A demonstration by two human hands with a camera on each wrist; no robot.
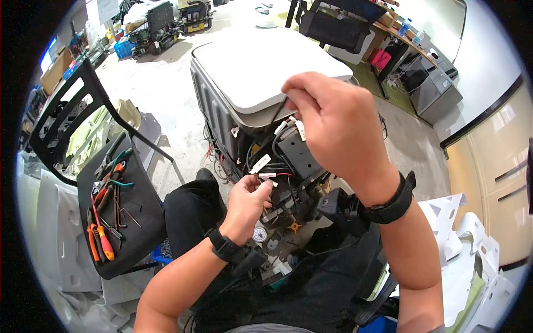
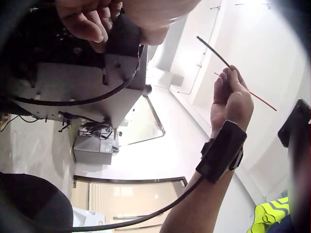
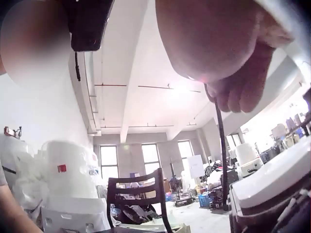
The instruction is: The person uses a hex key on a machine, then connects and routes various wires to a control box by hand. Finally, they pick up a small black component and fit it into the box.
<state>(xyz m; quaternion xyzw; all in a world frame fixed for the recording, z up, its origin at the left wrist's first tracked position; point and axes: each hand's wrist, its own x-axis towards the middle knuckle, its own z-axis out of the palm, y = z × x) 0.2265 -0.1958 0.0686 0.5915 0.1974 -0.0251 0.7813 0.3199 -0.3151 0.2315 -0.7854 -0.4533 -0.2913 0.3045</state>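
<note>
My left hand (image 1: 247, 205) pinches a small white-labelled wire end (image 1: 267, 176) among the wiring of an opened machine; its fingers (image 2: 87, 24) show at the top of the left wrist view. Raised higher, my right hand (image 1: 341, 125) pinches a thin black cable (image 1: 279, 111) beside the machine's white lid (image 1: 266, 61). That cable (image 3: 221, 141) hangs below the fingers in the right wrist view. A white label (image 1: 260, 164) sits just above the left hand. To the right of it stands a dark metal box (image 1: 300, 152). The far ends of the wires are hidden in the machine.
On the left, a black chair (image 1: 133, 216) carries pliers, a screwdriver (image 1: 105, 244) and hex keys. White plastic panels (image 1: 472, 250) lie at the lower right. Behind the machine are another black chair (image 1: 338, 25) and a desk; wheeled machines (image 1: 152, 33) stand at the back left.
</note>
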